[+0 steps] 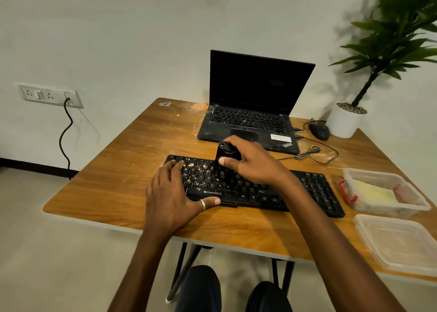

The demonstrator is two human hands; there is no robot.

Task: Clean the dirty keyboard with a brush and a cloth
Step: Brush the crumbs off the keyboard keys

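Black keyboard [257, 188] lies across the middle of the wooden surface [123, 170], set at a slant, its right end nearer the front edge than its left. Brand lettering on the front rim reads ZEBRONICS. Tan crumbs [198, 172] cover the keys of the left half; the right half looks mostly clean from here.

Left hand [175, 193]: flat and spread over the left end of the keyboard, fingers on the keys, thumb along the front rim. Gripping nothing. A silver ring [203, 204] sits on the thumb.

Right hand [250, 162]: closed around a black brush [224, 155], held upright above the centre of the keyboard, thumb pressed on its near face. The lower end of the brush reaches the keys just right of the crumbs; bristles blend with the dark keys and cannot be made out clearly.

Toward the back edge: open laptop [255, 103], screen dark, dust on its deck. Right of it a black mouse [319, 131] with a loose cable [312, 153] coiled on the surface. White pot with a green plant [347, 120] at the back right corner.

Right edge: clear plastic container [383, 191] with a red clip on its left wall; something pale yellow lies folded inside, possibly the cloth, cannot tell for sure. Nearer the front right corner, a clear lid [397, 243] lies flat.

Fine powder and crumbs are scattered near the back left corner of the surface. A wall socket [50, 95] with a black cord plugged in shows to the left.
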